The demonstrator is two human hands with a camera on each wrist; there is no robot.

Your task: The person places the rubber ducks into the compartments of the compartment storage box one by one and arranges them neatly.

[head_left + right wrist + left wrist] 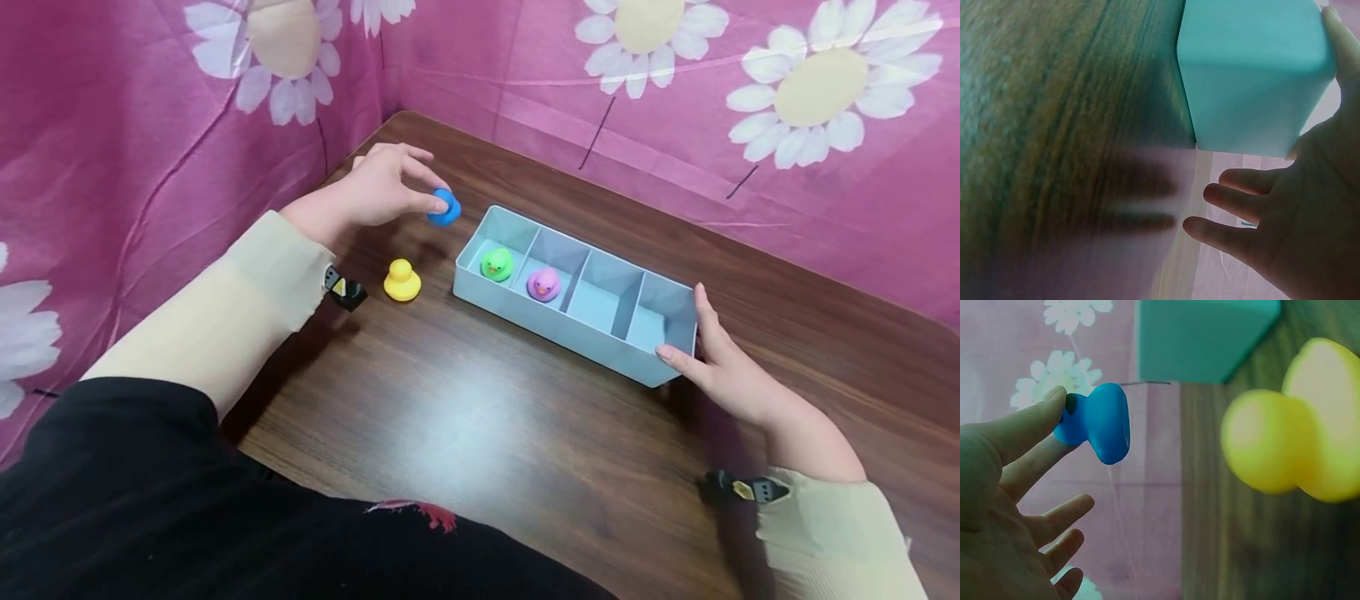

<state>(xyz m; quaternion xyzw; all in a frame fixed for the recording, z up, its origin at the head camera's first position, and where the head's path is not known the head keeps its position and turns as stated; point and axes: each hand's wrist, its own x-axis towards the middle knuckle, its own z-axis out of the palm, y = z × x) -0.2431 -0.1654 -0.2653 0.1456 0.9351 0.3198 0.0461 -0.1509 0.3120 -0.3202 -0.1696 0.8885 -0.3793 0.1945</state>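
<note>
L hand grip: narrow, thumb + index pinching blue duck by the head, off the counter, just left of box (other fingers loose, holding nothing). R hand grip spans box's right end, thumb + index. Green duck + purple duck in the two left slots, one each; yellow duck on counter nr L wrist. Step in hand: prob the blue duck's carry. Next move calls for rim clearance, then a duckless slot, IMO, w/ R hand steadying.
</note>
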